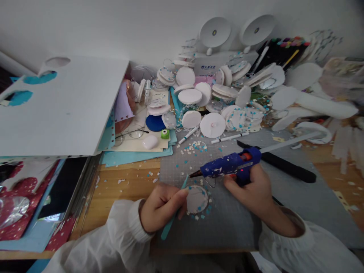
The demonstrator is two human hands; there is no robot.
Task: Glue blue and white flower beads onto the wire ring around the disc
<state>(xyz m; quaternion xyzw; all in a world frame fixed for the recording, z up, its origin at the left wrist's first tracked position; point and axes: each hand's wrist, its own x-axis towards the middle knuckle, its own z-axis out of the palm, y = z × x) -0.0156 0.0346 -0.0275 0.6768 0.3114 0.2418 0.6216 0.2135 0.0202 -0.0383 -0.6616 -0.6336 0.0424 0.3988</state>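
Observation:
My left hand point(165, 206) is closed around teal tweezers point(168, 227), their tip pointing up and away from me. Whether the tip pinches anything is too small to tell. In my right hand point(257, 189) is a blue hot glue gun point(227, 166), a pale glue stick point(292, 142) coming out of its back. The gun's dark nozzle point(195, 174) points left, right beside the tweezers' tip. Just below, a white disc point(196, 199) ringed with small blue and white flower shapes lies on the grey cutting mat point(227, 227); my left fingers partly cover its left edge.
Loose little flowers point(196, 147) and two white pens lie on the mat. Behind stand many piled white discs point(212, 125). A black cutter-like tool point(290, 167) lies at right. A large white board point(65, 110), glasses point(135, 132) and a green punch point(165, 134) are at left.

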